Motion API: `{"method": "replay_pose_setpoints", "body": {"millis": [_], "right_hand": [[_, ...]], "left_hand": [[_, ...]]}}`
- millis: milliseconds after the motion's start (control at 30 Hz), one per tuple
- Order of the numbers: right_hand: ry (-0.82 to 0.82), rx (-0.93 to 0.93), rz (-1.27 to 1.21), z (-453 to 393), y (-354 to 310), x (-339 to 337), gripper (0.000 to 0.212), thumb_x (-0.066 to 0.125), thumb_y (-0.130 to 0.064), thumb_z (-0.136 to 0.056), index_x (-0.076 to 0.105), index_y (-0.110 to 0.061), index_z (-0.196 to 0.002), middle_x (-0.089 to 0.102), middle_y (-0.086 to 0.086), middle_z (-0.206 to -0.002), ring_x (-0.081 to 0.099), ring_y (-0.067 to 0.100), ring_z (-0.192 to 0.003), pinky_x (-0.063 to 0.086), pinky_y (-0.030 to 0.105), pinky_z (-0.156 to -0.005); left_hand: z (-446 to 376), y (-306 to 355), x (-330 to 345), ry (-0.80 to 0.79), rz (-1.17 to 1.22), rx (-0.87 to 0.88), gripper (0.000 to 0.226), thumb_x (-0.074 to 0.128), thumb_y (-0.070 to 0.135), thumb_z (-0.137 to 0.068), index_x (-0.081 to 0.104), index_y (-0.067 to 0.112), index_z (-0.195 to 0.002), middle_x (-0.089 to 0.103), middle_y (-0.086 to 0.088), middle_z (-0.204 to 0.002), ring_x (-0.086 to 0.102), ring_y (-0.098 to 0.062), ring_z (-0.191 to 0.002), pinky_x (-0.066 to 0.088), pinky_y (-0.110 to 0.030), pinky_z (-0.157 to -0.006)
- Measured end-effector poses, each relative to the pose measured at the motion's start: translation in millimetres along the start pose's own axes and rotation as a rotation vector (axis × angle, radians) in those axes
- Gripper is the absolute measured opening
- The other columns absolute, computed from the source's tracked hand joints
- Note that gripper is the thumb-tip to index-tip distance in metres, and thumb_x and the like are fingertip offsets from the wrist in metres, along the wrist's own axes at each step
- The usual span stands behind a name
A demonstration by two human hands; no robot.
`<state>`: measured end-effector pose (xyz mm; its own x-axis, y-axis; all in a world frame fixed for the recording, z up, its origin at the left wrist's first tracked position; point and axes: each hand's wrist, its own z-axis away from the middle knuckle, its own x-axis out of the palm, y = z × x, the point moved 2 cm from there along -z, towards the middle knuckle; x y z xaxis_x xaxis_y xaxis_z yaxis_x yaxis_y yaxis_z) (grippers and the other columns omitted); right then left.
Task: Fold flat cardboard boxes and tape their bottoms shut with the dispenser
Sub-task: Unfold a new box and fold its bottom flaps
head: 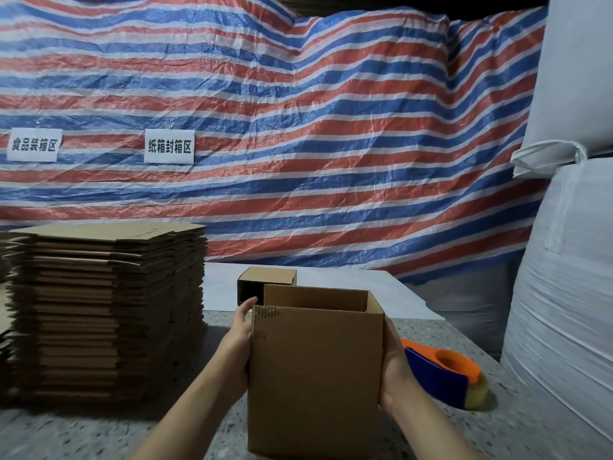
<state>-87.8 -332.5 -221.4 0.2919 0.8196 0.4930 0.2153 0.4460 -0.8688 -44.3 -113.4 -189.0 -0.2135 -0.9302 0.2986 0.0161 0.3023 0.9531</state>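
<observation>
One upright open box [315, 376] stands near centre on the table [464, 436], flat left hand [237, 340] and right hand [394, 370] pressing its sides. One smaller box [265, 278] lies behind, one stack of flats [102, 310] left, one dispenser [444, 373] right. Two signs: "食品装箱区" [33, 145], "纸箱封箱区" [170, 146].

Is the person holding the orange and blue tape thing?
No, the orange and blue tape dispenser lies on the table beside the brown cardboard box.
</observation>
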Motion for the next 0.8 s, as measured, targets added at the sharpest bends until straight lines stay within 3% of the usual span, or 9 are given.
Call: {"method": "replay_pose_setpoints", "body": {"millis": [167, 300, 400, 533, 633, 733, 800], "right_hand": [[-0.023, -0.013, -0.004, -0.7, 0.9, -0.9, 0.069, 0.029, -0.072, -0.093, 0.082, -0.029, -0.088, 0.078, 0.011, -0.099, 0.077, 0.031, -0.085, 0.060, 0.037, -0.056], [-0.064, -0.014, 0.028, -2.2, 1.4, -0.5, 0.065, 0.033, -0.074, -0.081, 0.082, -0.032, -0.087, 0.079, 0.010, -0.097, 0.077, 0.030, -0.083, 0.060, 0.036, -0.054], [-0.065, -0.017, 0.052, -3.6, 2.4, -1.9, 0.061, 0.035, -0.072, -0.077, 0.082, -0.033, -0.083, 0.079, 0.008, -0.094, 0.077, 0.029, -0.078, 0.059, 0.035, -0.051], [-0.052, -0.011, 0.058, -1.7, 3.1, -2.1, 0.062, 0.037, -0.062, -0.090, 0.081, -0.022, -0.073, 0.078, 0.010, -0.081, 0.076, 0.028, -0.064, 0.056, 0.033, -0.044], [-0.092, -0.027, 0.127, 3.0, -3.2, -0.2, 0.050, 0.051, -0.052, -0.089, 0.076, -0.020, -0.059, 0.072, 0.008, -0.065, 0.069, 0.021, -0.051, 0.052, 0.027, -0.043], [-0.103, 0.009, 0.216, 1.3, -6.7, -1.4, 0.065, 0.045, -0.036, -0.104, 0.068, -0.022, -0.045, 0.065, 0.003, -0.053, 0.062, 0.015, -0.043, 0.049, 0.023, -0.041], [-0.083, 0.031, 0.250, 1.9, -10.7, -0.5, 0.062, 0.044, -0.033, -0.106, 0.069, -0.022, -0.051, 0.066, 0.003, -0.054, 0.064, 0.015, -0.044, 0.050, 0.023, -0.042]], "left_hand": [[5.5, 0.5, 2.2, -0.040, -0.038, 0.016, 0.019, 0.054, 0.018, -0.099, 0.068, 0.009, -0.107, 0.073, -0.011, -0.074, 0.070, -0.020, -0.059, 0.055, -0.029, -0.049], [6.8, 3.5, 3.8, -0.074, -0.046, 0.014, 0.021, 0.049, 0.031, -0.102, 0.068, 0.031, -0.111, 0.076, -0.010, -0.091, 0.073, -0.019, -0.071, 0.056, -0.030, -0.056], [5.9, 4.2, 4.2, -0.099, -0.050, 0.024, 0.022, 0.048, 0.030, -0.103, 0.063, 0.034, -0.119, 0.076, -0.010, -0.093, 0.073, -0.018, -0.071, 0.056, -0.029, -0.055], [4.5, 2.9, 3.7, -0.096, -0.047, 0.023, 0.024, 0.048, 0.032, -0.103, 0.061, 0.036, -0.123, 0.075, -0.012, -0.102, 0.074, -0.021, -0.077, 0.057, -0.031, -0.058], [2.9, 2.1, 3.5, -0.098, -0.022, 0.021, 0.024, 0.048, 0.032, -0.103, 0.062, 0.037, -0.123, 0.075, -0.013, -0.100, 0.073, -0.020, -0.072, 0.056, -0.030, -0.056], [1.7, 0.9, 3.5, -0.114, -0.016, 0.019, 0.022, 0.048, 0.031, -0.103, 0.063, 0.038, -0.119, 0.076, -0.013, -0.095, 0.073, -0.020, -0.069, 0.056, -0.030, -0.055], [1.9, 0.5, 3.2, -0.116, -0.007, 0.025, 0.022, 0.049, 0.028, -0.103, 0.066, 0.034, -0.115, 0.075, -0.013, -0.093, 0.072, -0.021, -0.070, 0.057, -0.033, -0.058]]}}
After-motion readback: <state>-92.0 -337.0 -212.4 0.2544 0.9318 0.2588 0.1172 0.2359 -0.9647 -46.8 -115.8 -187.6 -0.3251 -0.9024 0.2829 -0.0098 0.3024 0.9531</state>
